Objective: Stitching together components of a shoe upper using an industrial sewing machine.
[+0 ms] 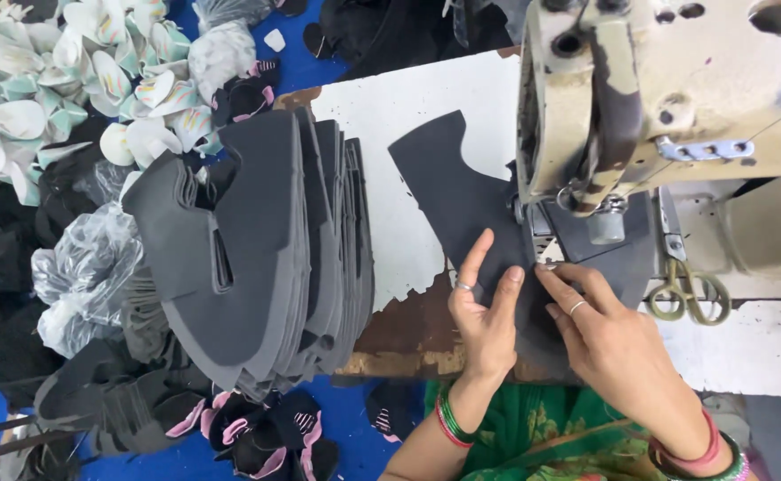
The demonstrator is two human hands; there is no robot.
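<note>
Two hands lie flat on one dark grey cut piece [462, 200] at the sewing machine [667, 98]; nothing pinched. Left hand [484, 316]: fingers [475, 254] straight, slightly spread, thumb out to the side, palm down on the fabric, ring on one finger, red & green bangles at the wrist. Right hand [618, 347]: fingers [555, 276] close together, tips pressing the piece down just beside the presser foot [604, 223], ring on one finger, pink & green bangles at the wrist. Piece runs from under the needle area out to the left across the white table [390, 107], notched end pointing away from the person; near edge under both palms. Left of the hands, a tall fanned stack of same-shape grey pieces [257, 249], leaning over the table edge. Scissors [689, 289] lie on the machine bed, right of the right hand. Farther left: clear plastic bag [88, 267], heap of white & mint shoe parts [61, 80], black & pink parts [266, 436] on the blue floor.
</note>
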